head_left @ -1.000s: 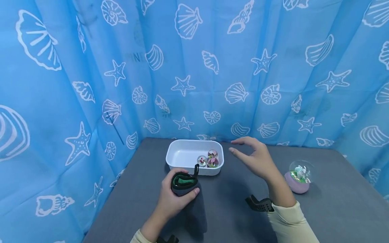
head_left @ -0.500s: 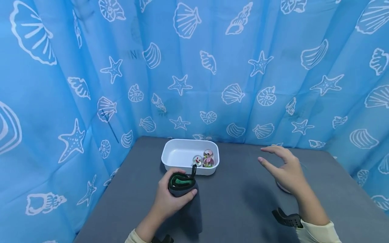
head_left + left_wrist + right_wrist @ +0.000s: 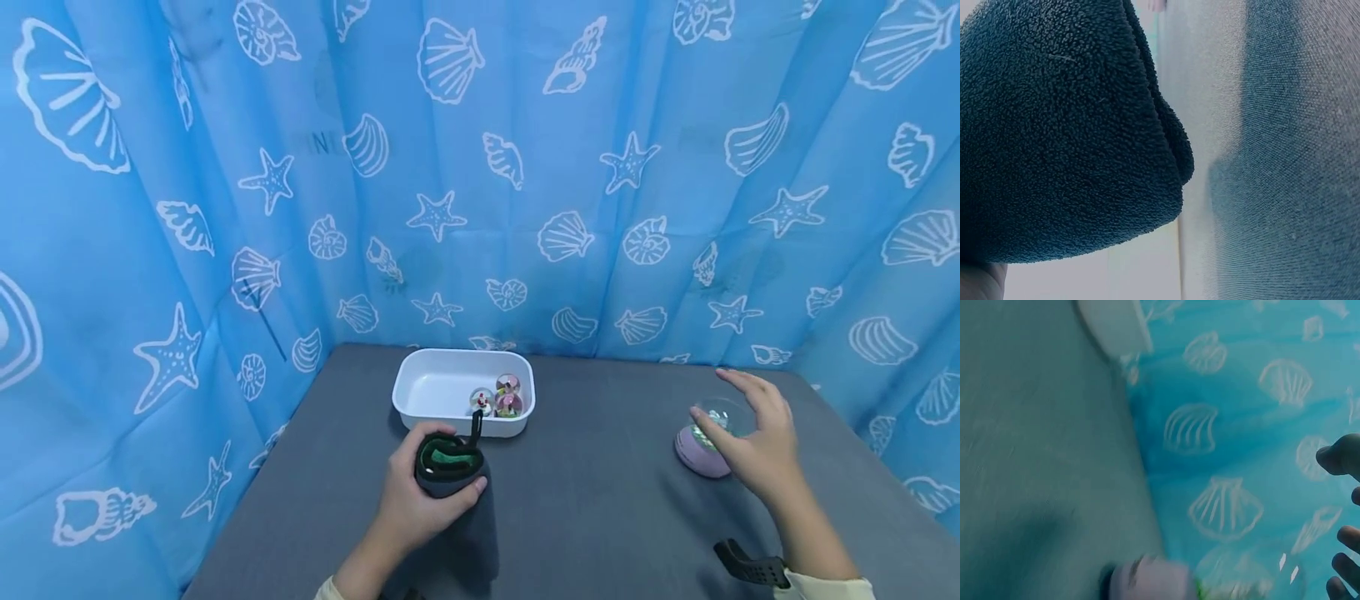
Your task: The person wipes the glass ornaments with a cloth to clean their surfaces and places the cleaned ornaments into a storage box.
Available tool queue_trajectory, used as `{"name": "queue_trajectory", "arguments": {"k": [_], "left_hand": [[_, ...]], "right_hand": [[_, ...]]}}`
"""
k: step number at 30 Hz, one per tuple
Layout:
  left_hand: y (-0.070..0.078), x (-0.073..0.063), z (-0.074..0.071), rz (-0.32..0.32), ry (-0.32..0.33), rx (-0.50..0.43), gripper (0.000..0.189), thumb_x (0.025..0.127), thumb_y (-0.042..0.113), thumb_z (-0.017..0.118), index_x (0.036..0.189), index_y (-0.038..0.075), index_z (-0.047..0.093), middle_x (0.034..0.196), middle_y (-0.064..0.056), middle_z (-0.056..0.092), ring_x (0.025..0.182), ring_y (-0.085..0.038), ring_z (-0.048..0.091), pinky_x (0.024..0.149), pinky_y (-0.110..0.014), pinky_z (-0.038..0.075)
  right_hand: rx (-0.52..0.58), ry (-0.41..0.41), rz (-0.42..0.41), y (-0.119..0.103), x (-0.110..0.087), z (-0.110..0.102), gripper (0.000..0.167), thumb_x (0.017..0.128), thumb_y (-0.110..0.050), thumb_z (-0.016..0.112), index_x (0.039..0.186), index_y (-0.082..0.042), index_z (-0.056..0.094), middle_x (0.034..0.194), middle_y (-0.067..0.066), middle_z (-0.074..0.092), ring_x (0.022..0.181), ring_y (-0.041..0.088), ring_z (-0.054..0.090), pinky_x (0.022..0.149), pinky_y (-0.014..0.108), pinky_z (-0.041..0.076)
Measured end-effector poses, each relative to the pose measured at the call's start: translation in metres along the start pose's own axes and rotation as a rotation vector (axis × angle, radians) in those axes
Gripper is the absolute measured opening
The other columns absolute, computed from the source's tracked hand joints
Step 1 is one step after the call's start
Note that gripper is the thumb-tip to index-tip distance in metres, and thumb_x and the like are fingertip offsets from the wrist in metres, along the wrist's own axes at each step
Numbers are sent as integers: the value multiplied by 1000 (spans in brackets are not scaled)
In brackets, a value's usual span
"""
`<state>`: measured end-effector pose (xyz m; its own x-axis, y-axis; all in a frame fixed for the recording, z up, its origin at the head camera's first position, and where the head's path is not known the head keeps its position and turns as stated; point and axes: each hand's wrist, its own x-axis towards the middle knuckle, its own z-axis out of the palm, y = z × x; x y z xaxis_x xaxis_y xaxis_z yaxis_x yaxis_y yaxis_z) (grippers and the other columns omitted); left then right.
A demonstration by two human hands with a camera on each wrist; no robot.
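My left hand (image 3: 420, 504) grips a rolled dark towel (image 3: 448, 468), its green inner layer and black hanging loop showing at the top. In the left wrist view, the towel's (image 3: 1079, 137) fuzzy dark cloth fills much of the picture. My right hand (image 3: 765, 446) is beside a snow globe (image 3: 703, 454), thumb and fingers spread apart, partly covering the globe's right side. That globe has a clear dome and a pinkish-purple base. In the right wrist view, the snow globe (image 3: 1154, 580) sits at the bottom edge, with fingers (image 3: 1349, 569) at the right.
A white tray (image 3: 423, 417) stands behind the towel. Inside its right end sit small clear balls with figures, including a clear one (image 3: 482, 403) and a pink one (image 3: 508, 385). A blue shell-patterned curtain (image 3: 525, 167) backs the grey table (image 3: 577, 483).
My right hand has moved rightward from near the tray to the snow globe. The left hand keeps its grip on the towel. The head view has shifted slightly.
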<state>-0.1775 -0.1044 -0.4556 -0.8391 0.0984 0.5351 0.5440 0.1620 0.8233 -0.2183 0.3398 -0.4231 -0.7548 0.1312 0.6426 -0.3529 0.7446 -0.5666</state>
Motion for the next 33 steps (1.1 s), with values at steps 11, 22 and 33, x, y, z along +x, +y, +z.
{"name": "queue_trajectory", "arguments": {"k": [11,22,33], "left_hand": [[0,1,3,42,-24,10,59,80,19,93,129,19,60,119,-5,72,105,-18,73,91,-34,63],[1,-3,7,56,-49,-5,60,81,19,93,130,17,59,120,-10,71,105,-17,73,90,-35,64],[-1,-4,6,55,-50,-17,61,81,18,92,132,10,59,121,-10,70,105,-18,74,89,-34,65]], "right_hand": [[-19,-171,308,55,-17,-14,90,97,-34,79,168,-13,29,165,26,34,147,45,38,108,9,40],[117,-428,412,75,-16,-15,128,93,-26,82,168,-18,-22,167,44,-11,145,77,7,109,86,25],[-22,-525,366,82,-12,-5,104,90,-25,84,156,19,17,147,47,37,133,64,41,105,77,38]]}}
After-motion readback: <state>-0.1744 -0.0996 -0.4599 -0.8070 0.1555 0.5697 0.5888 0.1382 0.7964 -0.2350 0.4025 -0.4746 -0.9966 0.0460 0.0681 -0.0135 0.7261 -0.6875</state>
